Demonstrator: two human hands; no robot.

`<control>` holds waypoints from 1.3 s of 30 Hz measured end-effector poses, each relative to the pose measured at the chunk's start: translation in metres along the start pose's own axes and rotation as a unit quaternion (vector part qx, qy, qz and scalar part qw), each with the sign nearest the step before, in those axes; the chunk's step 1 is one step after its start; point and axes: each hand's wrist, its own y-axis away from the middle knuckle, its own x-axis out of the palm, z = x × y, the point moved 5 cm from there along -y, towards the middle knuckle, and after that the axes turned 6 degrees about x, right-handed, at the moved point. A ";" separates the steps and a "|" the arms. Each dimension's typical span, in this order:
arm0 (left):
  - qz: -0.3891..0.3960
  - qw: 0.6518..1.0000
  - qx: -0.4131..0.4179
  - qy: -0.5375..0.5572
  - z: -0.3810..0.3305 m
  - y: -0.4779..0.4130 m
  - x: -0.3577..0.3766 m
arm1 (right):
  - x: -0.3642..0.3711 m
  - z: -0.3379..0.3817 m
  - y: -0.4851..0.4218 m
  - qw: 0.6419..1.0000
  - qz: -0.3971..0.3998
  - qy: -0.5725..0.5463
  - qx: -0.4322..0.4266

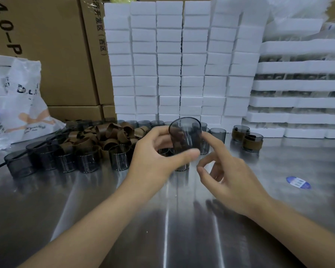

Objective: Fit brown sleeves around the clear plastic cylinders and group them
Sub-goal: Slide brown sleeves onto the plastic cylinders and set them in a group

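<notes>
Inspector: Surroundings of the hands?

Technician: Steel table (pixel 66 209) lies under both forearms. White foam blocks (pixel 170 60) are stacked beyond the hands. Cardboard cartons (pixel 52 55) stand beyond and to the left of the left hand.

Inspector: Stock positions?

Technician: Loose brown sleeves (pixel 108 136) are piled left of the left hand. Bare smoky-clear cylinders (pixel 66 161) stand in a row at the near edge of that pile. Two sleeved cylinders (pixel 252 144) stand together beyond and to the right of the right hand.

Inspector: Hand status?

Technician: Left hand (pixel 153 161) grips the held cylinder (pixel 185 136) above the table, with the thumb across its near wall and the fingers behind. Right hand (pixel 232 176) holds nothing. Its index finger extends to the held cylinder's right side, but contact cannot be confirmed. Its other fingers are loosely curled.
</notes>
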 end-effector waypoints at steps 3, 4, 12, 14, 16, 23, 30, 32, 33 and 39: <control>0.026 0.981 -0.151 0.120 0.006 0.001 0.006 | -0.003 0.005 0.000 1.000 -0.003 -0.018 -0.001; 0.041 0.965 -0.202 0.164 0.010 0.003 0.009 | -0.003 0.007 0.001 1.000 -0.002 -0.020 -0.001; 0.073 0.860 -0.353 0.361 0.027 0.018 0.024 | 0.000 0.015 0.003 1.000 -0.005 -0.020 0.006; 0.086 0.884 -0.323 0.326 0.025 0.016 0.024 | -0.004 0.017 0.002 0.999 -0.043 -0.029 0.002; 0.093 0.919 -0.278 0.264 0.022 0.014 0.023 | -0.007 0.021 0.002 0.997 -0.069 -0.035 -0.007; 0.077 0.949 -0.200 0.231 0.017 0.013 0.024 | 0.011 0.045 0.002 0.986 -0.029 -0.150 0.063; 0.096 0.956 -0.174 0.214 0.024 0.011 0.019 | 0.023 0.050 -0.005 0.790 0.039 -0.564 0.237; 0.100 0.960 -0.163 0.203 0.023 0.010 0.018 | 0.023 0.048 -0.005 0.729 0.060 -0.622 0.279; 0.107 0.961 -0.157 0.199 0.023 0.010 0.018 | 0.024 0.046 -0.005 0.702 0.070 -0.644 0.296; 0.101 0.983 -0.095 0.119 0.019 0.008 0.017 | 0.025 0.039 -0.001 0.700 0.082 -0.630 0.326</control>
